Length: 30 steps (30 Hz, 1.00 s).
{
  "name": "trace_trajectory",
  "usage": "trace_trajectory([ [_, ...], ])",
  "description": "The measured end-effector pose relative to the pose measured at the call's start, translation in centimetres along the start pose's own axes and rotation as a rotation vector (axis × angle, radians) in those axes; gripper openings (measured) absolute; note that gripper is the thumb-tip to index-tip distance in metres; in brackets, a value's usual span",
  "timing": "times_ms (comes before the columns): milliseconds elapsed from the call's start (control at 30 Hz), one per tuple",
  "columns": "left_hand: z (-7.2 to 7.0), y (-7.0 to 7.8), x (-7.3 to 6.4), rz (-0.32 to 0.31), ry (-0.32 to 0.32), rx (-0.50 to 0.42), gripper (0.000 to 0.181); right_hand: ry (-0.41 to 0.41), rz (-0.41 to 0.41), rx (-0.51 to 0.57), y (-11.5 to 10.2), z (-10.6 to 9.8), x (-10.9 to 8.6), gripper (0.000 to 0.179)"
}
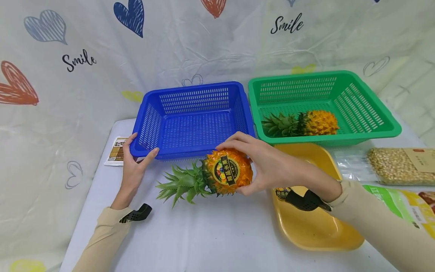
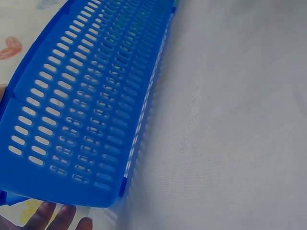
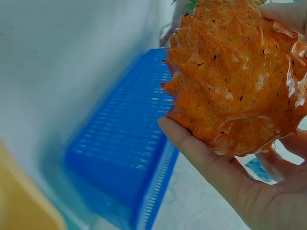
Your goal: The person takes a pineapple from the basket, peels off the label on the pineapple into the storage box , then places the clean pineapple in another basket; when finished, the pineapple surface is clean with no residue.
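The right hand holds a small orange pineapple round its base, thumb and fingers wrapped about the fruit; a round black-and-gold label faces up, and the green crown points to about 9 o'clock. The left hand, at the pineapple's 9 o'clock, grips the 7 o'clock corner of a blue plastic basket, thumb on the near side and fingers round the end. That basket sits at the pineapple's 11 o'clock.

At 2 o'clock stands a green plastic basket with a second pineapple lying inside, its crown also toward 9 o'clock. A yellow basin lies between 3 and 4 o'clock, partly under the right forearm, with a clear bag of grain beyond it at 3 o'clock. A white-and-brown packet rests on the white-covered tabletop just beside the left hand.
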<state>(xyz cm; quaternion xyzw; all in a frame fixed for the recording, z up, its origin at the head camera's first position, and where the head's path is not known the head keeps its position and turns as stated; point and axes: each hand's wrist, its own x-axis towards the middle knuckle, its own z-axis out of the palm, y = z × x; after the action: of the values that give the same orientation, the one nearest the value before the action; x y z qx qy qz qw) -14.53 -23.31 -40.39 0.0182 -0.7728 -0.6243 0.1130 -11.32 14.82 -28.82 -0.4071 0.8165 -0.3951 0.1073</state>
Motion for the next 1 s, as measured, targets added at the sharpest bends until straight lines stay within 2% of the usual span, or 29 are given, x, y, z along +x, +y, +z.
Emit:
trace_trajectory([
  [333,0.0,0.0,0.0,-0.007,-0.011,0.024,0.08,-0.008,0.069,-0.055,1.8,1.3,-1.3,0.086],
  [700,0.1,0.1,-0.1,-0.01,-0.011,0.024,0.081,-0.04,0.092,-0.105,2.8,2.7,-0.7,0.085],
  [1000,0.0,0.0,-0.1,-0.016,-0.002,0.013,0.08,-0.06,0.113,-0.135,3.9,3.1,-0.4,0.085],
])
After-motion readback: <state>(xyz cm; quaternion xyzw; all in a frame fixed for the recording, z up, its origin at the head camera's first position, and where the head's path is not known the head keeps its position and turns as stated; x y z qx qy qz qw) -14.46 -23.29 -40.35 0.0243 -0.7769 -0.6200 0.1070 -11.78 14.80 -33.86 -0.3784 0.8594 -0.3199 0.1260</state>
